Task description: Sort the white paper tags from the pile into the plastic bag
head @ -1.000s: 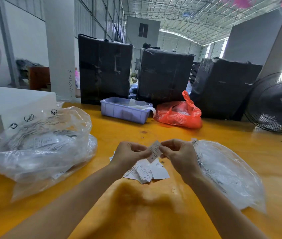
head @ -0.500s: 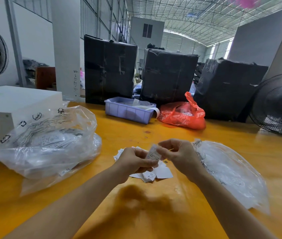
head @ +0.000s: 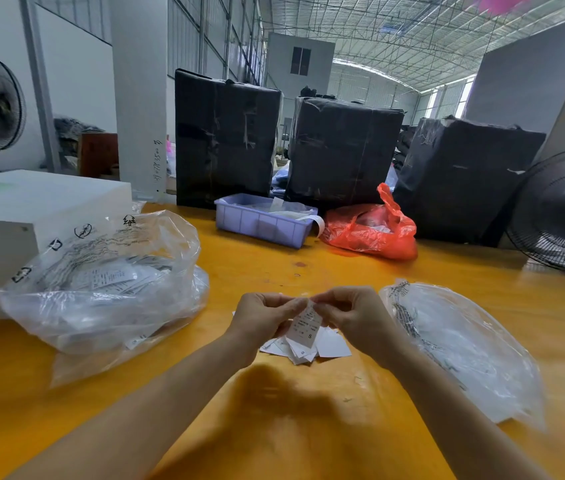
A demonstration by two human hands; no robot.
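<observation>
So this looks like it's somewhere in the middle of the job, I'd guess. A small pile of white tags (head: 303, 348) is still lying on the yellow counter (head: 274, 268) right below the hands, so there's plenty left to sort. The clear plastic bag on the left (head: 101, 289) is already bulging with printed tags, and the flatter clear bag on the right (head: 461, 344) is holding something pale too, though I can't make out what. Which of the two is "the" bag is anyone's guess from here.

Right now both hands are working on one tag (head: 304, 323) just above the pile. The left hand (head: 263, 315) is curling its fingers in and pinching the tag's upper edge, and the right hand (head: 353, 313) is pinching that same top corner from the other side, thumbs nearly meeting.

The tag is hanging down from that pinch, long axis running roughly vertical with a slight lean, top end up at the fingertips and bottom end pointing down toward the pile. Its printed face is turned toward the camera, with an "S" near the lower end.
</observation>
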